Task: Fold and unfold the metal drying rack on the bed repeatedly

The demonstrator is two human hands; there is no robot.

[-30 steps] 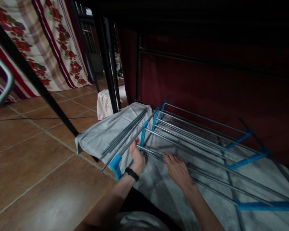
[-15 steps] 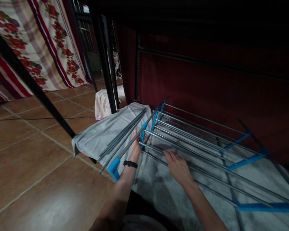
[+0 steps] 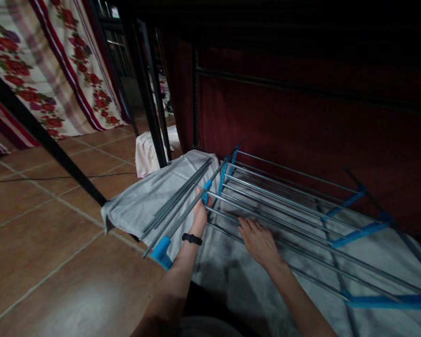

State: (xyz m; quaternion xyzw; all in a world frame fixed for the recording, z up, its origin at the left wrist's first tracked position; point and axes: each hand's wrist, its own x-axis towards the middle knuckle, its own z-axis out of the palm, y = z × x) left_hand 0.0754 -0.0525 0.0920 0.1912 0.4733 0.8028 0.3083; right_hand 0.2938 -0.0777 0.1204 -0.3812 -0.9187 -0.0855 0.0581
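Observation:
A rack of grey metal tubes (image 3: 284,223) with blue plastic brackets lies across a grey cloth. My left hand (image 3: 200,211), with a black band on its wrist, is closed around a blue bracket (image 3: 205,193) near the rack's left end; some of its fingers are hidden behind the parts. Over a metal rod (image 3: 228,216) curl the fingers of my right hand (image 3: 257,238), its thumb out of sight. A blue end piece (image 3: 162,252) caps the side tube, just left of my left forearm. Several loose grey tubes (image 3: 177,199) lie together on the cloth to the left.
Grey cloth (image 3: 126,208) covers the low surface beneath the rack. Black metal posts (image 3: 150,93) rise at the left, and a dark red cloth (image 3: 301,126) hangs behind. Brown floor tiles (image 3: 38,262) and a floral curtain (image 3: 59,70) are on the left.
My left hand has shifted slightly at the bracket, and the blue end piece sits a little lower and further left. The view has moved slightly. My right hand stays on the rod.

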